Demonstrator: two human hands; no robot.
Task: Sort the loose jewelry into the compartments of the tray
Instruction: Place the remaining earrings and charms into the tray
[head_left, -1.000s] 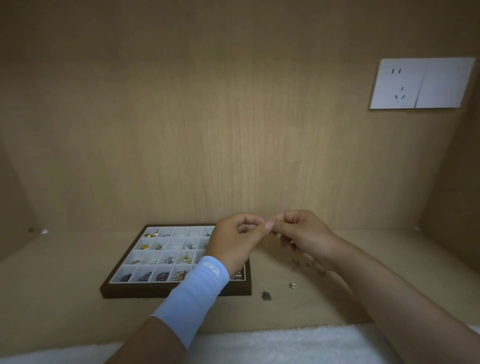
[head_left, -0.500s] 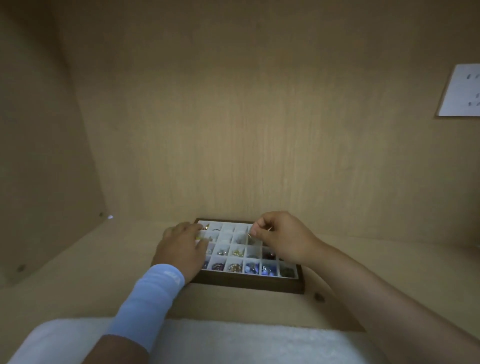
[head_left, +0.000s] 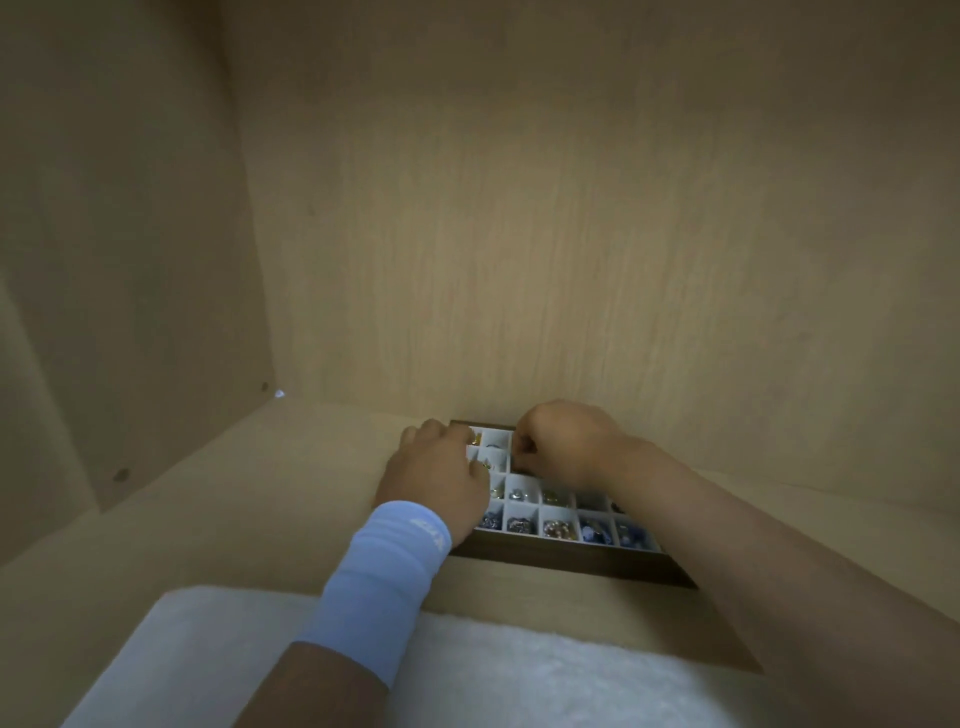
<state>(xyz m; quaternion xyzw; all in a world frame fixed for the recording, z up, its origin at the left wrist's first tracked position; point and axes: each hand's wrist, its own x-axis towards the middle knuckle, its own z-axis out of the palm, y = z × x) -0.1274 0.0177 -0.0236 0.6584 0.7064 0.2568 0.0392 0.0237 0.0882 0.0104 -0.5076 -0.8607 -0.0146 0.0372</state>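
Observation:
A dark wooden tray (head_left: 571, 565) with white compartments lies on the shelf against the back wall. Its front rows hold several small gold, silver and blue jewelry pieces (head_left: 558, 529). My left hand (head_left: 436, 478) rests flat on the tray's left side with fairly straight fingers, covering the compartments there. My right hand (head_left: 566, 441) hovers over the back middle compartments, its fingers curled and pinched together at the tips. The small piece between them is hidden by the fingers.
A white fluffy cloth (head_left: 493, 670) covers the shelf's front edge under my forearms. A pale blue wristband (head_left: 384, 577) sits on my left wrist. The wooden left wall (head_left: 130, 260) and the back wall close in the shelf.
Both hands left the loose pieces on the right and came to the tray. My left hand settled on its left side, and my right hand lowered its pinch into the back compartments.

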